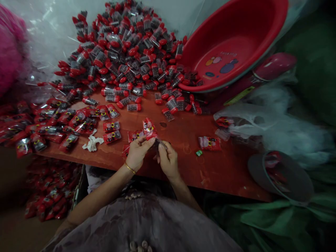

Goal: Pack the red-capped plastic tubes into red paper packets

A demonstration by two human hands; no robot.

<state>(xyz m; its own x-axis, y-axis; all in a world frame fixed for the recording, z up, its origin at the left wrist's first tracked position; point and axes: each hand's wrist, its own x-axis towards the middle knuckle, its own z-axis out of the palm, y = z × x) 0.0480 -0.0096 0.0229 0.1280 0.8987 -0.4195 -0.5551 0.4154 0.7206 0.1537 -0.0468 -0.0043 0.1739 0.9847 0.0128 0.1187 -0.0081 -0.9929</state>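
The left hand (138,152) and right hand (168,160) both grasp a red packet (149,127), its near end hidden between them, above the table (183,169)'s near edge. The step seems to be fitting something into it, calling for a steadied opening; more packets (68,141) crowd the left end, loose bottles (134,107) the far edge.
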